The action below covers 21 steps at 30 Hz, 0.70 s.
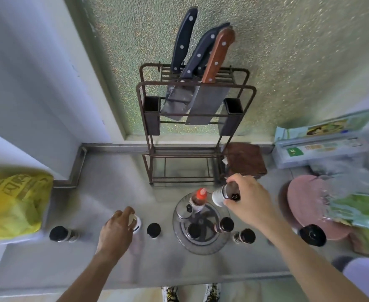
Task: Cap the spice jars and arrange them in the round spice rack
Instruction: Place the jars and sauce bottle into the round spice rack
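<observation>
Glass jar tilts in the right hand's grip above the rack; the left hand clasps a white jar on the table. Tilted so, it could knock the red-capped bottle over.

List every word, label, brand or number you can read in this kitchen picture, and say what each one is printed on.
No text here can be read with certainty.
Yellow plastic bag: dark printed characters, too distorted to read.
Green and blue boxes: printed labels, too blurred to read.
Jar in the right hand: no legible label.
</observation>
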Tool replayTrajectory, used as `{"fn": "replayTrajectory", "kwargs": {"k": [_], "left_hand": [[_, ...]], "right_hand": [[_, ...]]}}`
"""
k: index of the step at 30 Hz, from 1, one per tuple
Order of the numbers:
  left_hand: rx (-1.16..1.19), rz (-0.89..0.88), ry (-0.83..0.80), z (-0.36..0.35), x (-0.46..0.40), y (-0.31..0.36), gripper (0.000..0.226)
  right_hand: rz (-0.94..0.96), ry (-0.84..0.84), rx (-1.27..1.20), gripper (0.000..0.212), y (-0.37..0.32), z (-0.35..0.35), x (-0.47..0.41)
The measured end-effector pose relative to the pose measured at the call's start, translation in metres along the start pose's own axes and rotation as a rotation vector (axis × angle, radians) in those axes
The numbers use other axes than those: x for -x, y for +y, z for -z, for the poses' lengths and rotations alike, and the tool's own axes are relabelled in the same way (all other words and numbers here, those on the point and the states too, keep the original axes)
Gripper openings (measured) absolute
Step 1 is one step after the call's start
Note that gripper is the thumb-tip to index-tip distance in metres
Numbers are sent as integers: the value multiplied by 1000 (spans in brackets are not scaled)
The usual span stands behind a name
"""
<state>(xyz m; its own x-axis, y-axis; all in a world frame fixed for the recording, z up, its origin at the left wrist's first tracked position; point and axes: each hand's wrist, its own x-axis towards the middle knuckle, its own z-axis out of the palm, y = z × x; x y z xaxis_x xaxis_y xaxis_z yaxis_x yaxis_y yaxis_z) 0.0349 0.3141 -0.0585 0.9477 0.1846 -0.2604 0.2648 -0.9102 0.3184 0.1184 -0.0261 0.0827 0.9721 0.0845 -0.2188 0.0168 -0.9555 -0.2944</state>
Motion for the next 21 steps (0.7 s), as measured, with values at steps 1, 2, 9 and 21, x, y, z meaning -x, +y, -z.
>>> {"fn": "replayTrajectory", "kwargs": {"k": [1,2,9,21], "left_hand": [[-1,-2,4,-1,0,0,36],[-3,-4,8,-1,0,1,35],[-24,2,14,-3,0,2,42],[20,-22,144,34,20,9,41]], "right_hand": [[-23,-14,3,47,3,-12,-6],[-35,-33,15,48,5,-25,-12],[-47,-142,128,49,5,-89,-37],[27,123,8,55,-11,-91,10]]}}
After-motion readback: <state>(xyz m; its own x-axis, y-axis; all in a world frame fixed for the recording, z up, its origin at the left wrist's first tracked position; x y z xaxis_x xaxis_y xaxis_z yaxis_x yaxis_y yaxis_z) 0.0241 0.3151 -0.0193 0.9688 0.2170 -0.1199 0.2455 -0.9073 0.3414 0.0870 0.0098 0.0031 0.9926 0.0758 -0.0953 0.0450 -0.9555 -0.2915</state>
